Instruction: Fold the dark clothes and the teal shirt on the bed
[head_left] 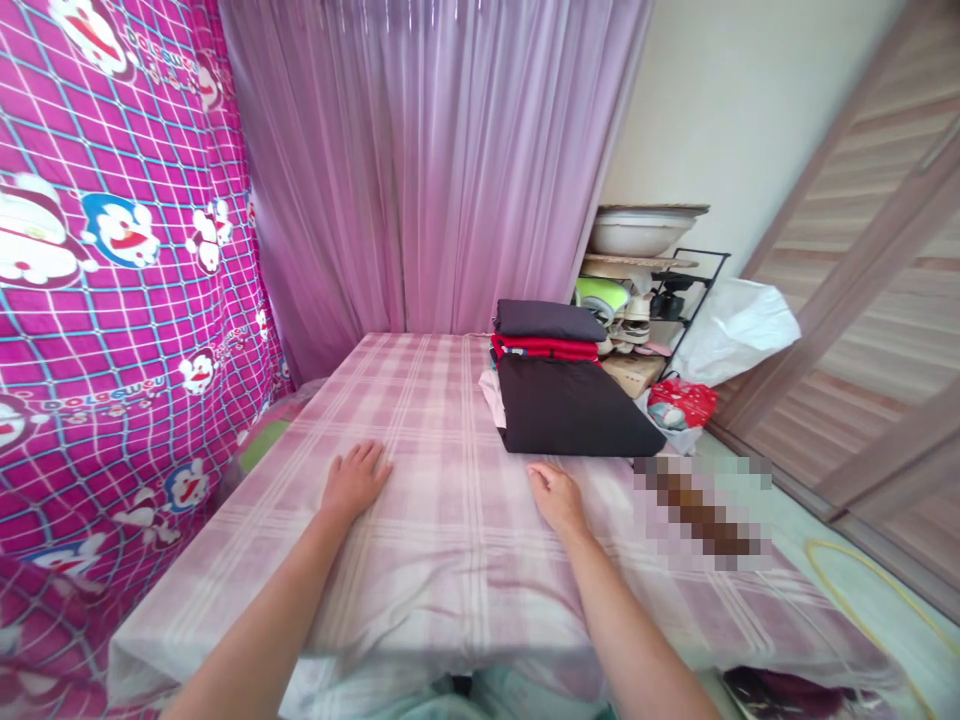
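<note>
My left hand point(358, 477) lies flat on the checked pink-and-white cloth point(427, 420) that covers the table, its fingers spread. On the other side, my right hand point(556, 494) rests on the cloth with its fingers curled in and nothing visible in them. Just beyond it sits a stack of folded clothes: a large black garment point(577, 405) at the front, red fabric point(555, 347) behind it, and a dark grey folded piece point(547, 319) on top at the back. A pale pink edge point(492, 397) shows under the black garment.
A pixelated patch point(703, 513) hides something at the table's right. Behind stands a black rack point(701, 290) with shoes and a white basin point(645, 232). White and red bags point(686, 400) are beside it. Purple curtains point(442, 170) hang behind; a magenta cartoon-print cloth point(120, 330) hangs left.
</note>
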